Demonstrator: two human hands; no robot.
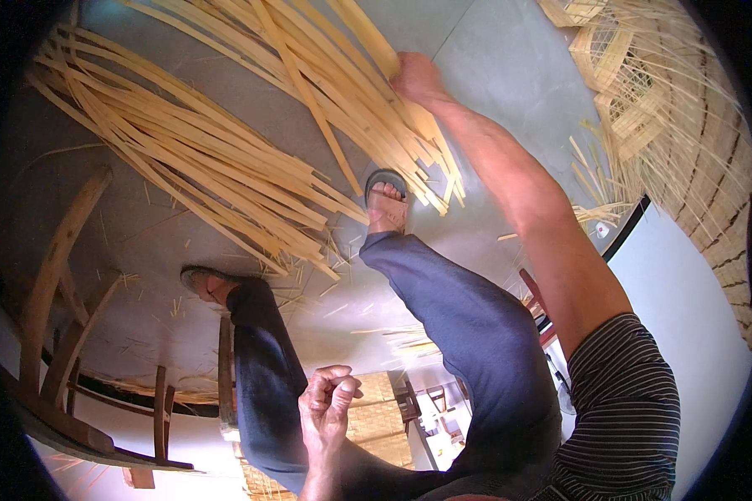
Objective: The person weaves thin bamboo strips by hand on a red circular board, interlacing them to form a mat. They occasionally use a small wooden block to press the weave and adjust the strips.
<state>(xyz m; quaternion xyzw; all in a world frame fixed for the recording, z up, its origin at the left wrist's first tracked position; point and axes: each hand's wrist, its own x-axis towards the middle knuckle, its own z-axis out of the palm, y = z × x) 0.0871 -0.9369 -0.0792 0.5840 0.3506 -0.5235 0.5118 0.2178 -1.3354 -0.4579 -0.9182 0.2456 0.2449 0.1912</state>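
Observation:
My right arm reaches far forward, and my right hand [415,78] is closed on a wide bamboo strip [371,37] at the edge of a bundle. That bundle of long, pale yellow bamboo strips [334,92] lies on the floor, its near ends fanned out beside my right foot. My left hand [327,407] is held up near my lap, fingers curled and thumb against them; nothing shows in it. To the left lies a second bundle of bamboo strips [192,150], its near ends between my feet.
A wooden stool or bench [63,267] stands on its legs at the left. Woven bamboo work with loose strip ends [643,92] fills the upper right, by a large rounded basket wall [710,167]. Short offcuts [597,179] and splinters litter the grey floor [510,75].

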